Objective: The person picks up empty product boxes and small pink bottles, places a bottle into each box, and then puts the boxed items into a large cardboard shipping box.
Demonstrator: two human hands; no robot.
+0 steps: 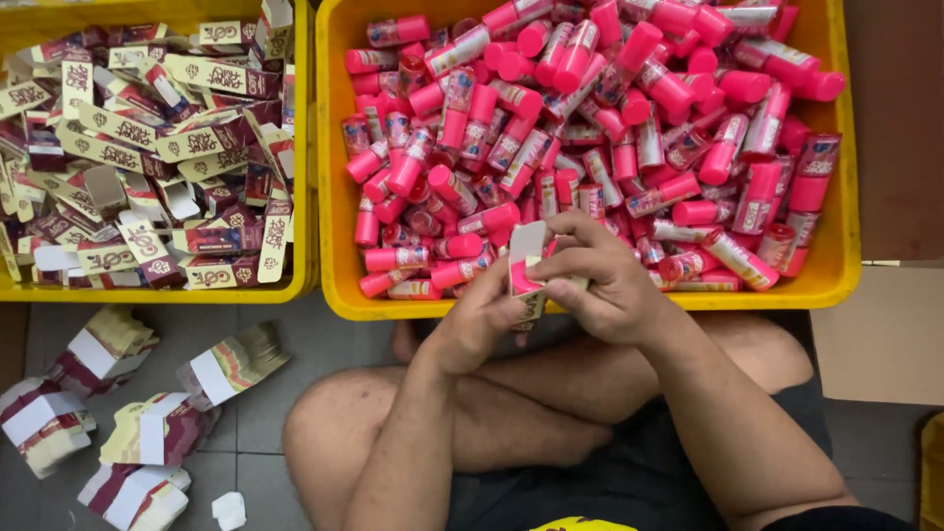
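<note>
Both my hands meet at the front rim of the right yellow bin. My left hand grips the lower part of a small cardboard carton with its white flap up. My right hand closes over the carton's top from the right, fingers bent on it. A pink tube shows inside the carton's open side. The bin behind holds several pink capped tubes piled loosely.
A second yellow bin at the left is full of finished cream and maroon cartons. Bundles of flat unfolded cartons lie on the grey tiled floor at lower left. My crossed bare legs fill the bottom middle. A brown cardboard sheet lies at the right.
</note>
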